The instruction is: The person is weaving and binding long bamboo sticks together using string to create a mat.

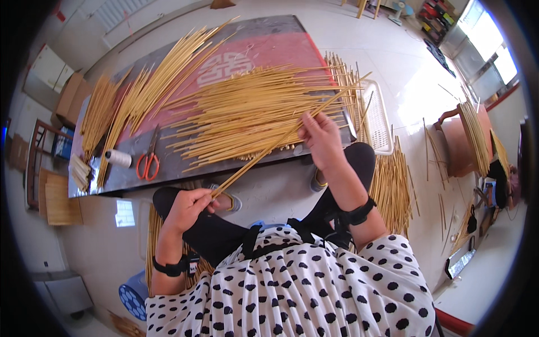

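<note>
Between my two hands a few thin straw-yellow stalks run slantwise, low at the left and high at the right. My left hand pinches their lower end in front of the table's near edge. Farther up, my right hand grips them between thumb and fingers, and their far ends reach past the table's right corner. Behind the hands a broad pile of similar stalks lies across the table. Orange-handled scissors and a spool of white thread lie left of that pile.
Bundles of stalks cover the table's left side. At right, a white plastic basket stands beside the table, with more stalks below it. A brown round vessel has stalks leaning on it. Cardboard boxes stand at left.
</note>
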{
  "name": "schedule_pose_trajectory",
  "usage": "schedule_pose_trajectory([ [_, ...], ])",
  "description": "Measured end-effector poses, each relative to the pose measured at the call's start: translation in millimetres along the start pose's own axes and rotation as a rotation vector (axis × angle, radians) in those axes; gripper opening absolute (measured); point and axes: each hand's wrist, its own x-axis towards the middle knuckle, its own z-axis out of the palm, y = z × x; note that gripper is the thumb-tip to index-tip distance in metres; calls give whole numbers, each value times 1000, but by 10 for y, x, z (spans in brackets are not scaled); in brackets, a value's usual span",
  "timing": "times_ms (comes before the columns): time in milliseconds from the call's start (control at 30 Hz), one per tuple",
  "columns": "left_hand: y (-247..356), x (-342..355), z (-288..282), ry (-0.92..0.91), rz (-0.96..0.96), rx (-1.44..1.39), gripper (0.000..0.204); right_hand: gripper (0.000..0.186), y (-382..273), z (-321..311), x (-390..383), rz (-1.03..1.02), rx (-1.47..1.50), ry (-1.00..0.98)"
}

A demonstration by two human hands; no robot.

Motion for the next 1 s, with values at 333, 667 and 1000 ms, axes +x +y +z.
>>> schedule_pose_trajectory([
  [333, 125, 64, 147, -12, -4, 92, 20, 10, 186, 162, -129, 24, -55, -70],
  [667, 218, 78, 234, 12, -51, -37, 22, 12, 391, 437, -349, 141, -122, -197],
  [1000, 154, 69, 278, -34, -79, -125, 23, 10, 576, 611, -591, 217, -157, -275],
])
